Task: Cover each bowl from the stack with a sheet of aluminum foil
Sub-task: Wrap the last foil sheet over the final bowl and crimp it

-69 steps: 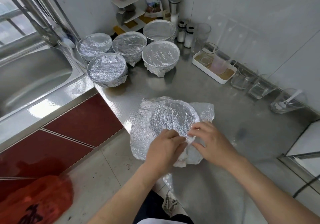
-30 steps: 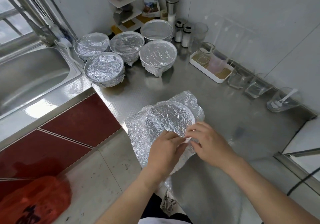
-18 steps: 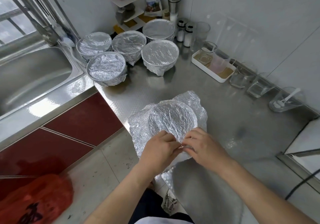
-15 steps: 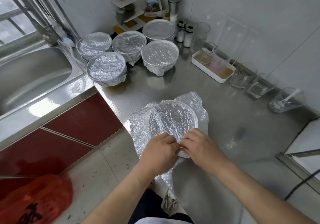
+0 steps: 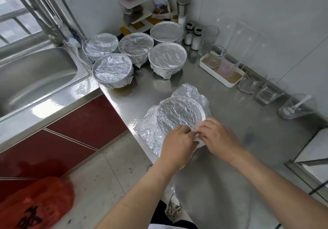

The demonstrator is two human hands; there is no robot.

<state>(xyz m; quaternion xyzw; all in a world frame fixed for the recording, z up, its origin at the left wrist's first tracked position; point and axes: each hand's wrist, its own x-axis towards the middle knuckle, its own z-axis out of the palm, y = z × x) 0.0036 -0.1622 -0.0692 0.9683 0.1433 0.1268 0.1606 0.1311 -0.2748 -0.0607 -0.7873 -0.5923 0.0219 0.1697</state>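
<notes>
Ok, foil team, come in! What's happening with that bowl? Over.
Left hand and right hand pinching foil sheet at near rim of bowl. Sheet's left side loose, untucked. Five covered bowls behind, nothing in the way.

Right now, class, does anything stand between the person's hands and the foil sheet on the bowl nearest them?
Nothing visible does. The left hand and right hand pinch the foil sheet at its near edge. The five covered bowls stand apart, farther back by the sink.
</notes>
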